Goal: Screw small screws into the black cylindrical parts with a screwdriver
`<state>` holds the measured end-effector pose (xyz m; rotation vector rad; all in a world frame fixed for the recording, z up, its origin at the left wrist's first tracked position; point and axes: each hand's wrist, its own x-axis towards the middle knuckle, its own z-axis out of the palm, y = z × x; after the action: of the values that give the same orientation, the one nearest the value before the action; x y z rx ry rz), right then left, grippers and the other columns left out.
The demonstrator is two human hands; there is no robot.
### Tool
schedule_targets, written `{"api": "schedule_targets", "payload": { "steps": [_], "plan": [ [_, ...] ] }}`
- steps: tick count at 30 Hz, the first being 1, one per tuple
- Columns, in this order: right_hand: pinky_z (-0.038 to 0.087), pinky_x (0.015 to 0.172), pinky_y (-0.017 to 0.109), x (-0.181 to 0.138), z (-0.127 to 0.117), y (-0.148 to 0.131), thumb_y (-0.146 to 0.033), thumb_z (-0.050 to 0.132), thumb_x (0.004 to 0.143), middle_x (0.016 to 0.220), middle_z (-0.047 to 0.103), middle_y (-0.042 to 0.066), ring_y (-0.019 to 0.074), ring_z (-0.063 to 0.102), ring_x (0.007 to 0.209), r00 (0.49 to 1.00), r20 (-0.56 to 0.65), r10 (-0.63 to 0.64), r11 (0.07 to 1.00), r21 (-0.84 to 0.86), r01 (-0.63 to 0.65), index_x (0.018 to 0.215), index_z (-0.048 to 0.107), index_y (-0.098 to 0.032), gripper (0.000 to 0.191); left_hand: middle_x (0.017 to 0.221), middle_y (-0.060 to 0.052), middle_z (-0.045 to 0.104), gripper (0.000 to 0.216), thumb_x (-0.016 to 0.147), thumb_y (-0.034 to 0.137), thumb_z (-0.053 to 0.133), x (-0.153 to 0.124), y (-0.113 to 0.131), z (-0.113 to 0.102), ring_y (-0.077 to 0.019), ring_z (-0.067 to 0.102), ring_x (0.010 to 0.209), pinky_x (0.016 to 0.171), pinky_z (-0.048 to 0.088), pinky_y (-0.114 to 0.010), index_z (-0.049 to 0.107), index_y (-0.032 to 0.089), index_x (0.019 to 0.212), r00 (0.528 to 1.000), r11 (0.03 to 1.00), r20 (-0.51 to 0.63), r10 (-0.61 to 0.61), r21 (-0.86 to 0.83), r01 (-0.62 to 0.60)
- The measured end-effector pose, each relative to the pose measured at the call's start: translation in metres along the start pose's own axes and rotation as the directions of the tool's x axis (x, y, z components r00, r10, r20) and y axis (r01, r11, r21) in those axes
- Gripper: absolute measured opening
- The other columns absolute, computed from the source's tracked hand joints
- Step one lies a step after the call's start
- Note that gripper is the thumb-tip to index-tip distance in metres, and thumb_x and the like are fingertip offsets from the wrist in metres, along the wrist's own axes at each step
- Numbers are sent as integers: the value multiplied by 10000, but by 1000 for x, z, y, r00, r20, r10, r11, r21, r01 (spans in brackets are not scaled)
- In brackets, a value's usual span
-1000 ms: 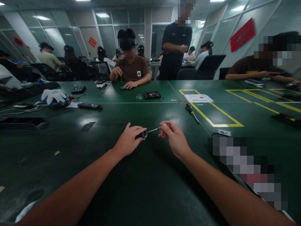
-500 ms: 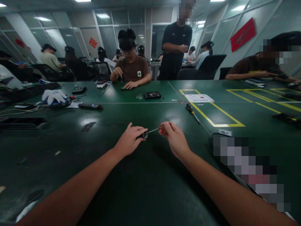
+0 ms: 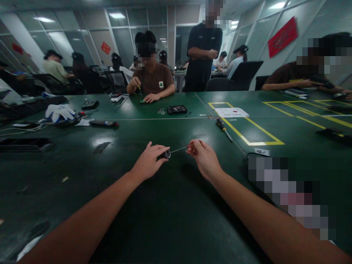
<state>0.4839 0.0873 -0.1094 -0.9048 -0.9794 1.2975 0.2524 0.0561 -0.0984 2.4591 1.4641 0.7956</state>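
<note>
My left hand (image 3: 148, 161) is closed round a short black cylinder with a metal end (image 3: 166, 154), held just above the green table (image 3: 165, 220). A thin metal rod (image 3: 178, 149) runs from that end to my right hand (image 3: 202, 156), whose fingers pinch its reddish far end. Both hands hover close together at the middle of the table.
A yellow-and-black screwdriver (image 3: 224, 129) lies beyond my right hand near a yellow taped rectangle (image 3: 247, 128) with a white sheet (image 3: 231, 112). White gloves (image 3: 59, 112), a dark pen-like tool (image 3: 103, 124) and a flat black tray (image 3: 24, 143) lie left. A seated person works opposite; another stands behind.
The hands and the rod between them have shifted slightly up in the picture; the grip looks the same.
</note>
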Motion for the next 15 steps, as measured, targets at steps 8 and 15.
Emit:
{"api": "schedule_targets", "payload": {
  "steps": [8, 15],
  "plan": [
    [514, 772, 345, -4, 5, -2, -515, 709, 858, 803, 673, 9, 166, 624, 752, 994, 56, -95, 988, -121, 101, 869, 684, -224, 293, 1350, -57, 674, 427, 945, 233, 663, 0, 3, 0, -242, 602, 1282, 1254, 169, -662, 617, 231, 1370, 1000, 1000, 4, -10, -11, 10],
    [461, 659, 323, -9, 1, -11, -526, 666, 900, 722, 621, -25, 148, 562, 637, 984, 158, -87, 969, -216, 121, 953, 677, -238, 293, 1351, -62, 674, 423, 938, 224, 671, -1, 2, -1, -246, 604, 1277, 1253, 151, -669, 627, 237, 1358, 1000, 1000, 2, -17, -23, 17]
  ]
}}
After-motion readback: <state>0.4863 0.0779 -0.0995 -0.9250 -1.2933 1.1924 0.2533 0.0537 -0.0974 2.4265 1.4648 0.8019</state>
